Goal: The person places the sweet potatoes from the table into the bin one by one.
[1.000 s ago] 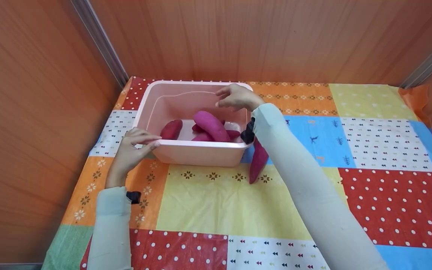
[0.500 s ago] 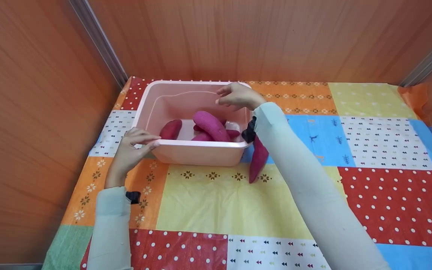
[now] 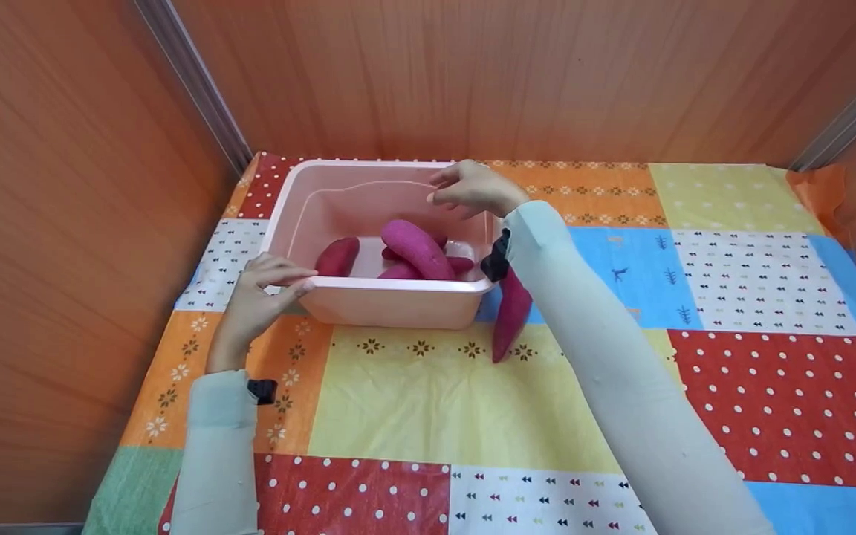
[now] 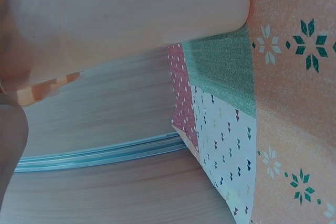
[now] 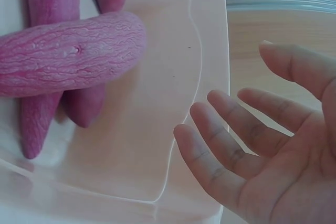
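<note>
A pale pink plastic bin (image 3: 391, 303) holds several purple-red sweet potatoes (image 3: 414, 247). One lies apart at the bin's left end; the others are crossed over each other further right. My left hand (image 3: 253, 301) pinches the bin's rim near its front left corner, and the bin's wall (image 4: 131, 9) fills the top of the left wrist view. Over the far right corner of the bin hovers my right hand (image 3: 476, 189), holding nothing. In the right wrist view its fingers (image 5: 231, 135) are spread and loosely bent, away from the sweet potatoes.
Another sweet potato (image 3: 511, 316) lies on the cloth just outside the bin's right side, partly behind the right sleeve. A patchwork-patterned tablecloth (image 3: 450, 401) covers the table. Wood-grain panels (image 3: 517, 74) stand behind and at both sides, with metal strips at the corners.
</note>
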`<state>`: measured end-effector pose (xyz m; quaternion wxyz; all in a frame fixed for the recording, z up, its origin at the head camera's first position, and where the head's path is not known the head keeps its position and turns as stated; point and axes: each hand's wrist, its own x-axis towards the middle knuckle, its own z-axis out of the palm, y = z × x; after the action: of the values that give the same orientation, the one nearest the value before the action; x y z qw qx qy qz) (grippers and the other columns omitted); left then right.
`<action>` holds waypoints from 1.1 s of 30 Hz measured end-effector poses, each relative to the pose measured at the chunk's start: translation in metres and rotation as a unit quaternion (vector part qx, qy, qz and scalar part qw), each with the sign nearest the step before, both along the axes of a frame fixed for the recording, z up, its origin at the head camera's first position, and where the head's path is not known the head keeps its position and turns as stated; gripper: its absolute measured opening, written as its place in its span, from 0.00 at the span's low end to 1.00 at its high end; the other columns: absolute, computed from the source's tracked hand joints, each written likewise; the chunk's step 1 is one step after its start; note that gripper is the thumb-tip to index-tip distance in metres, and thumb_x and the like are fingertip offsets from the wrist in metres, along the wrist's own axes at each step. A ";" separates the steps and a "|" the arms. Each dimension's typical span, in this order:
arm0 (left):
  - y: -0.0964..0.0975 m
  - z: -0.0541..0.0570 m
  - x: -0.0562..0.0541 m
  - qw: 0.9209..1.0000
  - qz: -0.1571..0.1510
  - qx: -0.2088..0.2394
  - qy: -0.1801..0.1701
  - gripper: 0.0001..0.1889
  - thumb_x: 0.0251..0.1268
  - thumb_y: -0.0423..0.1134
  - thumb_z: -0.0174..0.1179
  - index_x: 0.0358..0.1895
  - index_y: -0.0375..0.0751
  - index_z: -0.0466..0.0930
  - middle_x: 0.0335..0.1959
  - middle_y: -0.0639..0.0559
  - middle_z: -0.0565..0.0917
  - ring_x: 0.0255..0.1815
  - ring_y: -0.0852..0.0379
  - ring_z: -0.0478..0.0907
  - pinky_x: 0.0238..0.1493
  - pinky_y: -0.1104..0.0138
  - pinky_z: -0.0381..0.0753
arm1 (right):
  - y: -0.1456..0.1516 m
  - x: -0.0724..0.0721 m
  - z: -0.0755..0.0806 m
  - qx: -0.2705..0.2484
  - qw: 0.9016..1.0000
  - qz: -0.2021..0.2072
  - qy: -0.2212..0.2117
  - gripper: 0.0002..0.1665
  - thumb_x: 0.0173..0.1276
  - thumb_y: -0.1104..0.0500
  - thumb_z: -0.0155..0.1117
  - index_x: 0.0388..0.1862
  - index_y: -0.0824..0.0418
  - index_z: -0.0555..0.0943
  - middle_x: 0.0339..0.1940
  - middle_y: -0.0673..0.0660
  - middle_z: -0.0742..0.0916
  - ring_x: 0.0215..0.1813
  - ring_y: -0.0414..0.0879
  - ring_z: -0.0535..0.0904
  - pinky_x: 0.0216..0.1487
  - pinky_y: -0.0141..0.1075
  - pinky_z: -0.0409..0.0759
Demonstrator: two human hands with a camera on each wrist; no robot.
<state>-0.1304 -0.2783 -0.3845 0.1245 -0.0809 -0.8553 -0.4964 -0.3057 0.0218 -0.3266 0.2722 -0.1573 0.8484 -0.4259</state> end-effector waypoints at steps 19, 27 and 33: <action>-0.018 -0.026 -0.014 1.000 0.008 -0.017 -0.008 0.12 0.56 0.39 0.69 0.44 0.41 0.88 0.42 0.46 0.84 0.51 0.62 0.68 0.59 0.57 0.66 | 0.011 -0.002 0.010 -0.021 0.999 -0.025 0.026 0.32 0.67 0.52 0.62 0.69 0.57 0.70 0.61 0.56 0.79 0.56 0.50 0.78 0.55 0.41 0.80; -0.018 -0.025 -0.014 1.000 0.007 -0.013 -0.007 0.12 0.55 0.35 0.70 0.44 0.40 0.88 0.43 0.43 0.85 0.51 0.63 0.67 0.58 0.57 0.64 | 0.022 -0.003 0.011 -0.034 0.997 -0.062 0.037 0.33 0.66 0.51 0.64 0.69 0.55 0.69 0.62 0.54 0.79 0.56 0.49 0.80 0.53 0.39 0.81; -0.020 -0.025 -0.014 1.000 0.010 -0.008 -0.015 0.12 0.56 0.36 0.69 0.45 0.40 0.87 0.43 0.46 0.85 0.52 0.63 0.67 0.61 0.56 0.65 | 0.032 -0.006 0.008 -0.051 0.994 -0.085 0.040 0.34 0.66 0.52 0.65 0.69 0.55 0.69 0.63 0.56 0.78 0.59 0.54 0.79 0.55 0.42 0.80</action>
<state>-0.1446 -0.2984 -0.4097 0.1157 -0.0656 -0.8616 -0.4898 -0.3118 0.0542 -0.3189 0.1928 -0.1155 0.8458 -0.4838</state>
